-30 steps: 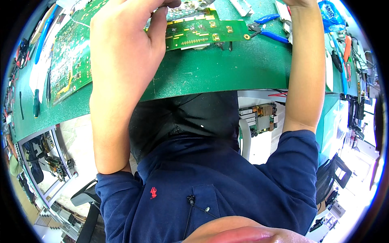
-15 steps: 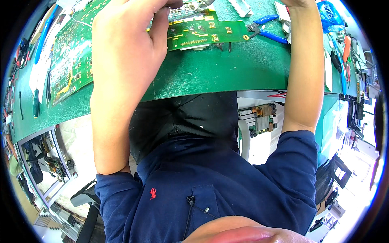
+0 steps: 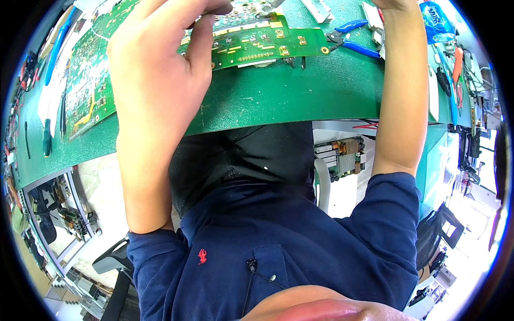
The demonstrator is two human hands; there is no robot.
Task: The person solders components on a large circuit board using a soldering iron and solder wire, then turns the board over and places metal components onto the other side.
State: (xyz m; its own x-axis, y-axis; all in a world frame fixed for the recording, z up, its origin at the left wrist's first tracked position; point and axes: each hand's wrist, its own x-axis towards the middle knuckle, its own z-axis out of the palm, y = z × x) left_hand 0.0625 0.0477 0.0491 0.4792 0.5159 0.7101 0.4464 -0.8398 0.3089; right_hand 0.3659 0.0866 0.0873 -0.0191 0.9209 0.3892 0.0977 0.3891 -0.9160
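Note:
My left hand (image 3: 160, 64) is over the left end of a green circuit board (image 3: 257, 45), its thumb and index finger brought together at the board's upper edge. What they pinch is too small to make out. Only the heel of my right hand (image 3: 397, 5) shows at the top edge, and its fingers are out of the picture. A greyish tip (image 3: 270, 6) of some tool reaches over the board from above. Blue-handled side cutters (image 3: 358, 40) lie at the board's right end, their jaws close to its corner.
A larger green circuit board (image 3: 91, 91) lies left of my hand, beside a green-handled screwdriver (image 3: 47, 138). A metal bracket (image 3: 317, 9) and a blue packet (image 3: 436, 21) are farther back. Orange-handled and blue tools (image 3: 458, 64) lie right on the green mat (image 3: 278, 96).
My left hand has shifted a little to the left, uncovering more of the circuit board. My right arm and the side cutters look the same.

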